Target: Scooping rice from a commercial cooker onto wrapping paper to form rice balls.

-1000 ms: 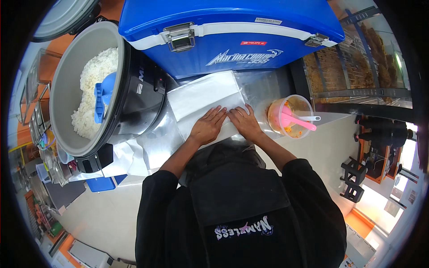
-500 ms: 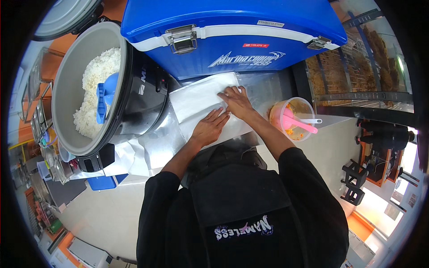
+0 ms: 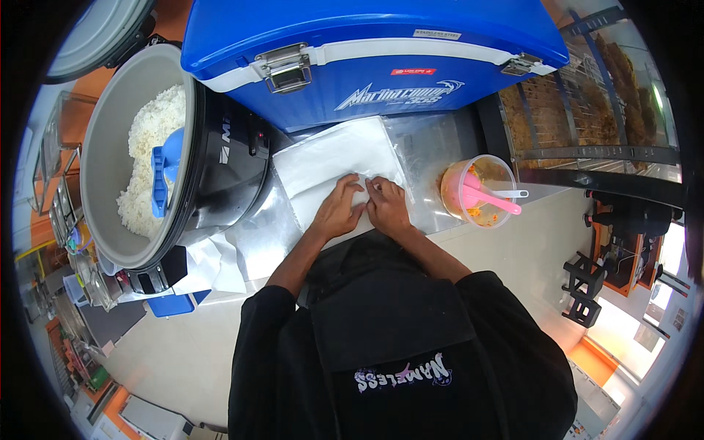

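Sheets of white paper (image 3: 319, 165) lie on the metal counter in front of me, with a crease running across them. My left hand (image 3: 339, 209) rests on the paper, its fingers bent and the thumb held apart. Close beside it, my right hand (image 3: 387, 207) has its fingers curled in at the paper's middle, where it appears to pinch the top sheet. The fingertips of both hands nearly meet there. What lies under the right fingers is hidden.
A large black cooker (image 3: 224, 169) of white rice (image 3: 143, 147) with a blue scoop (image 3: 159, 172) stands at left. A blue cooler box (image 3: 323, 99) blocks the back. At right are a clear tub (image 3: 449, 198) with a pink spoon (image 3: 502, 204) and a glass-sided cabinet (image 3: 546, 155).
My right hand has drawn back toward me from the paper's upper right, its fingers curling. My left hand has gone from lying flat to bent fingers, now near the right fingertips.
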